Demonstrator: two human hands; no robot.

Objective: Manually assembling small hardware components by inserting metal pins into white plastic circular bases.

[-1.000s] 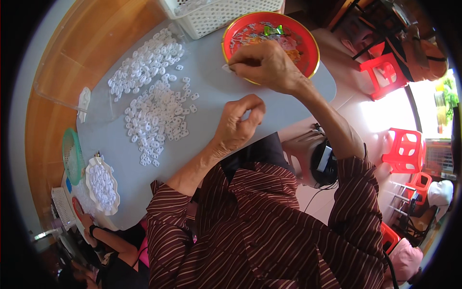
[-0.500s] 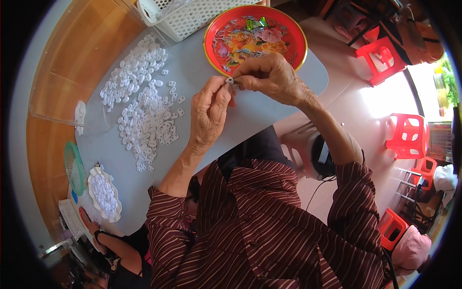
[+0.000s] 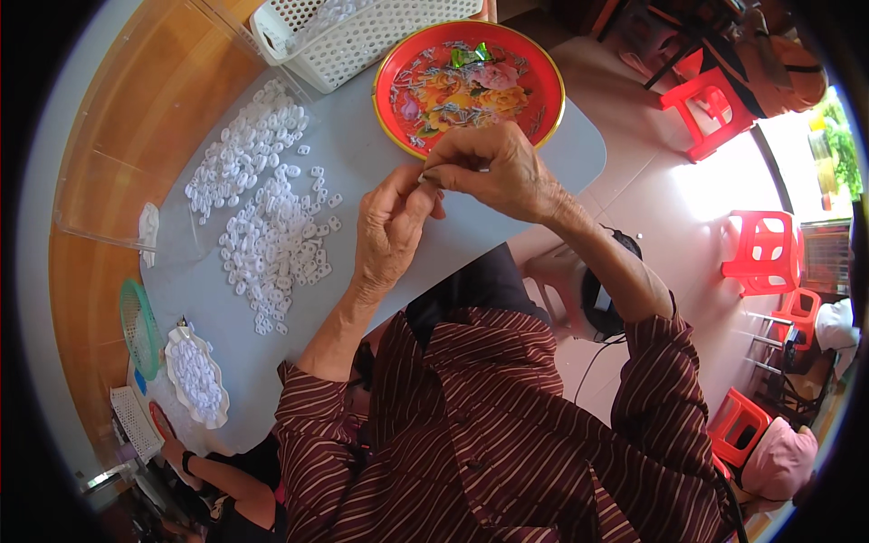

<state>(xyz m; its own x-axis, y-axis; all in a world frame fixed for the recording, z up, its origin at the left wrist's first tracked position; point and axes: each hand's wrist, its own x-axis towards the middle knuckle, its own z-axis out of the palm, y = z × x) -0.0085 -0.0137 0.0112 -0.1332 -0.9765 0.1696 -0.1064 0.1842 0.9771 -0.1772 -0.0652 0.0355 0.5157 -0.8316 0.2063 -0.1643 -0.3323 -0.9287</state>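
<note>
My left hand and my right hand meet at the fingertips just below the near rim of a red round tray with a flower print. A small white plastic piece is pinched in my left fingers, mostly covered by them. The thumb and forefinger of my right hand press together against it; whether they hold a part of their own is hidden. In the tray lie many small silvery pieces and a green shiny wrapper. Left of my hands, a pile of small white two-holed plastic pieces spreads over the grey table.
A white perforated basket stands behind the tray. A scalloped dish of white pieces and a green mesh basket sit at the left. Another person's arm reaches in at lower left. Red stools stand on the right.
My right fingers have closed further over the white piece, hiding more of it. Both hands have shifted slightly left, and the whole view has moved a little.
</note>
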